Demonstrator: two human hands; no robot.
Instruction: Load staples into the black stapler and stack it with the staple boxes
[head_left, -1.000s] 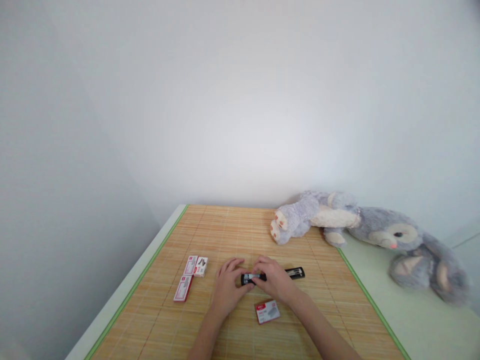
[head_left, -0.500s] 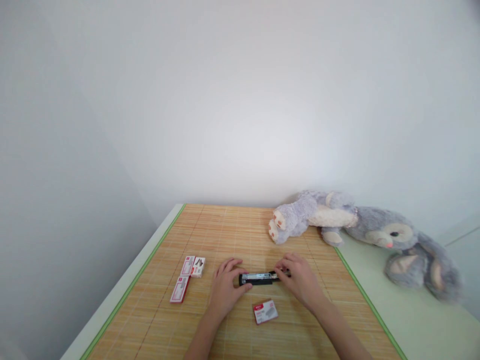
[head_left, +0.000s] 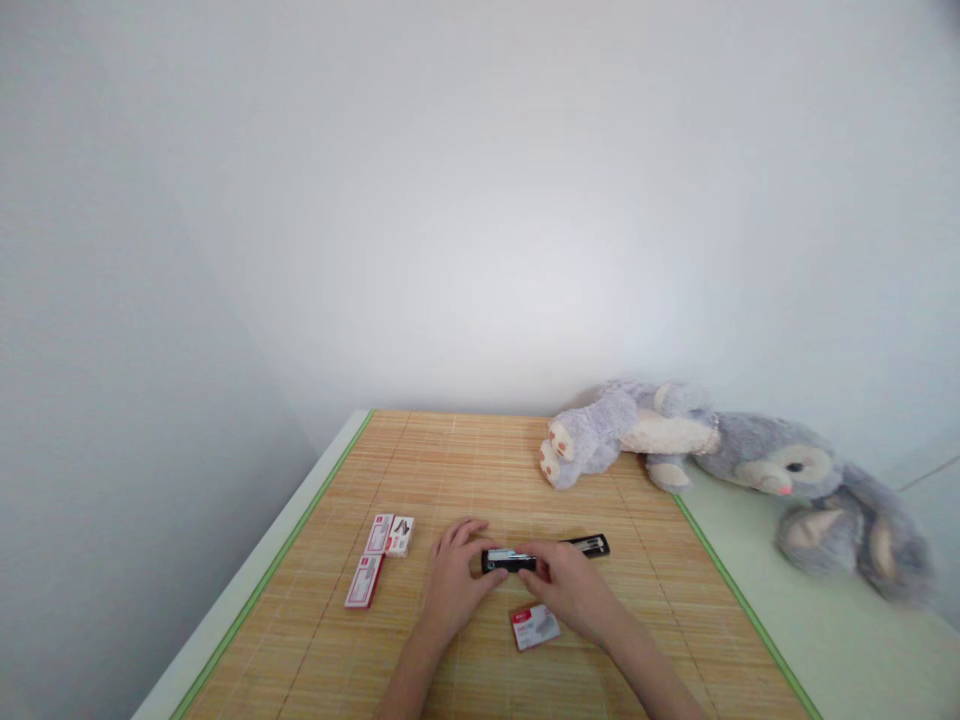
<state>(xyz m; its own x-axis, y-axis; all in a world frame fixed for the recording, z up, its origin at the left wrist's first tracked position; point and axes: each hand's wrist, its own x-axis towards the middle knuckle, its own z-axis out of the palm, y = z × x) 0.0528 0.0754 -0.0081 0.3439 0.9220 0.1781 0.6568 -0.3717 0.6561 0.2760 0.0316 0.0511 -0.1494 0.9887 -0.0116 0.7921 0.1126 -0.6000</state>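
A black stapler (head_left: 511, 562) lies opened out flat on the bamboo mat, its metal staple channel facing up. Its slimmer arm reaches out to the right beyond my fingers. My left hand (head_left: 454, 577) pinches the stapler's left end between thumb and fingers. Around the middle of the stapler, my right hand (head_left: 564, 580) has its thumb at the near side and fingers over the top, covering the hinge area. Just below the right hand rests a red and white staple box (head_left: 534, 627), partly covered by that hand.
Several small red and white boxes (head_left: 364, 580) sit together left of my hands. A grey plush rabbit (head_left: 675, 435) lies along the back right, partly off the mat. The bamboo mat (head_left: 450, 460) has a green edge and covers a pale table. A white wall stands behind.
My right hand has moved left along the stapler, from its right arm to its middle, uncovering the right end. My left hand stays at the left end. The view shifted slightly.
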